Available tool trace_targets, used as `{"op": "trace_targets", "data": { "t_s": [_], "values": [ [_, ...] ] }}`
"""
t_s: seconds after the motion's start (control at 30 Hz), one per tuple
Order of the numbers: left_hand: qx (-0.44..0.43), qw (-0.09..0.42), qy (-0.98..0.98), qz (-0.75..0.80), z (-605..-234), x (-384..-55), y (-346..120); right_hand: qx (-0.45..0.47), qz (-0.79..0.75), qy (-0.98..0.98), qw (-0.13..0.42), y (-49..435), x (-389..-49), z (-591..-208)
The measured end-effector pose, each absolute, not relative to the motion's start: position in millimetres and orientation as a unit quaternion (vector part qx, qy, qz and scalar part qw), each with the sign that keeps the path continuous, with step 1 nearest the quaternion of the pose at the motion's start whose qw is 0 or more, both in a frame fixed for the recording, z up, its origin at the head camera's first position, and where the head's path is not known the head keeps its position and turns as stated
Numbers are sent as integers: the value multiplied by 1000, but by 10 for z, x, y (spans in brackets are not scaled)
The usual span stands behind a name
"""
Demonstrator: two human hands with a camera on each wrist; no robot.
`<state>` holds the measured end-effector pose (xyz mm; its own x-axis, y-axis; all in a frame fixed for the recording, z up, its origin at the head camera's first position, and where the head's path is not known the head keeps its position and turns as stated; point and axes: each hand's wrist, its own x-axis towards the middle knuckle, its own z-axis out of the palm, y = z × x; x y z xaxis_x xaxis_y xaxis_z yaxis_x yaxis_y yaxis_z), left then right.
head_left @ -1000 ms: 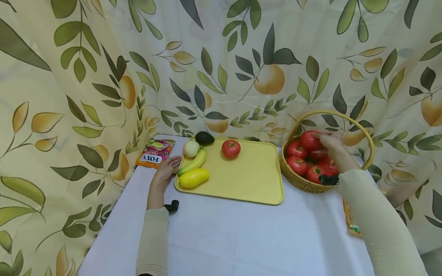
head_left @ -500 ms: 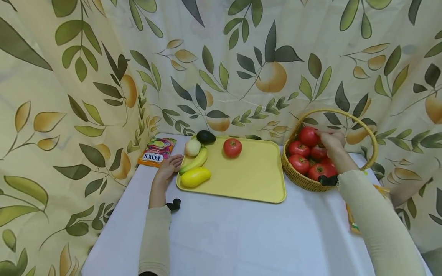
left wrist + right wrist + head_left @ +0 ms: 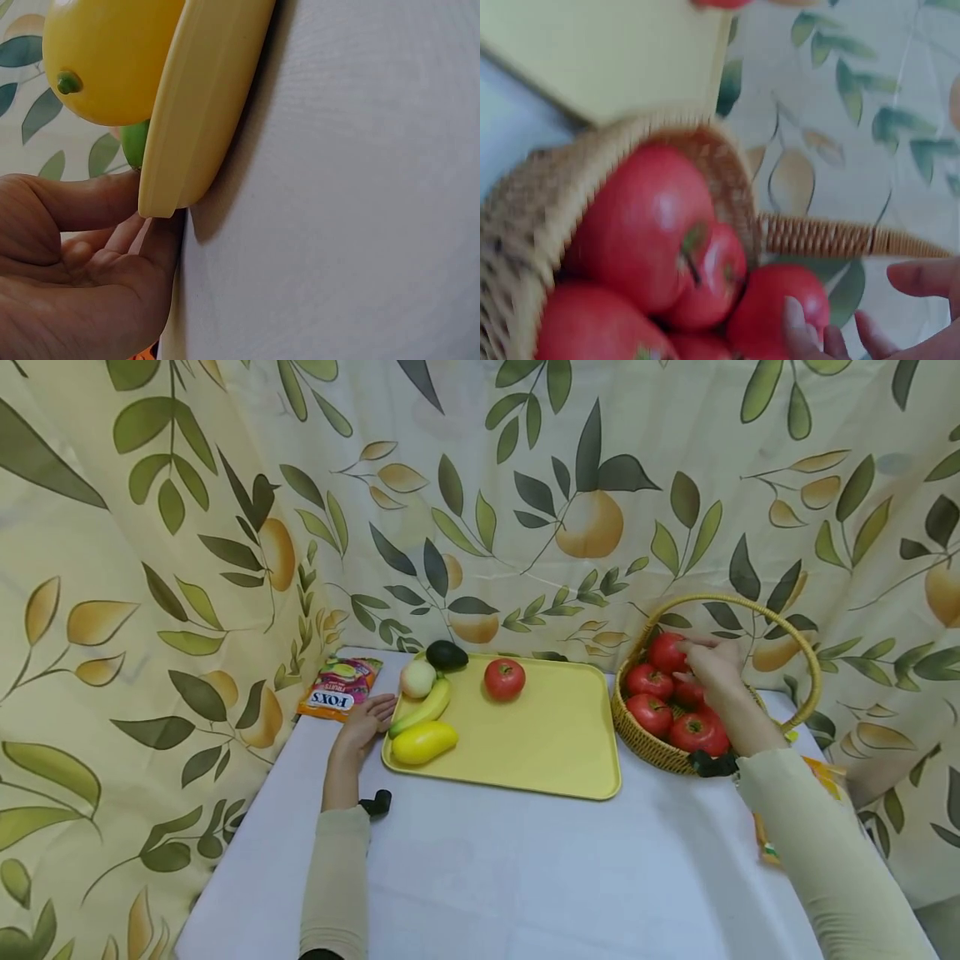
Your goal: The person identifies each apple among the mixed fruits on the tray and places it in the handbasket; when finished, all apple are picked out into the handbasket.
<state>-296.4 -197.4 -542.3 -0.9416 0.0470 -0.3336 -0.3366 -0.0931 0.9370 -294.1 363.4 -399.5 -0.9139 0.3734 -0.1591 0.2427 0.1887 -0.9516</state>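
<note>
My left hand (image 3: 365, 727) is at the left end of a yellow tray (image 3: 555, 743). In the left wrist view its thumb lies on the tray's rim (image 3: 166, 196) with fingers beneath, pinching it. A yellow mango-like fruit (image 3: 424, 742), a banana (image 3: 424, 707), a pale peach (image 3: 417, 678), a dark avocado-like fruit (image 3: 446, 655) and one red apple (image 3: 505, 680) lie on the tray. My right hand (image 3: 716, 672) reaches under the handle of a wicker basket (image 3: 651, 752) full of red apples. Its fingers are spread beside a rear apple (image 3: 776, 307), holding nothing.
A purple and orange candy bag (image 3: 337, 687) lies left of the tray. An orange packet (image 3: 763, 843) is partly hidden beneath my right forearm. The basket's tall handle (image 3: 738, 599) arches over the apples. A leaf-print curtain (image 3: 480, 510) stands behind the white table.
My right hand's fingers have loosened from the rear apple they were on, which has shifted slightly back and left. My left hand stays at the tray rim.
</note>
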Motion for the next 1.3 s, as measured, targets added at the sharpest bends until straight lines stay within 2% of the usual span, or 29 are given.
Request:
{"op": "trace_targets", "data": {
  "t_s": [0.23,0.4,0.9,1.3],
  "values": [
    [-110,133,650,740,-5427,-2980,-1956,-150,610,-778,1,3252,-2886,-4021],
    [-108,136,649,740,-5452,-2985,-1922,-130,626,-769,-10,3028,-2907,-4041],
    [-101,132,664,729,-5419,-3036,-1918,-57,650,-749,-118,2411,-3175,-4175],
    [-115,139,655,734,-5437,-2956,-1989,-71,659,-739,-120,1865,-3398,-4556]
  ]
}}
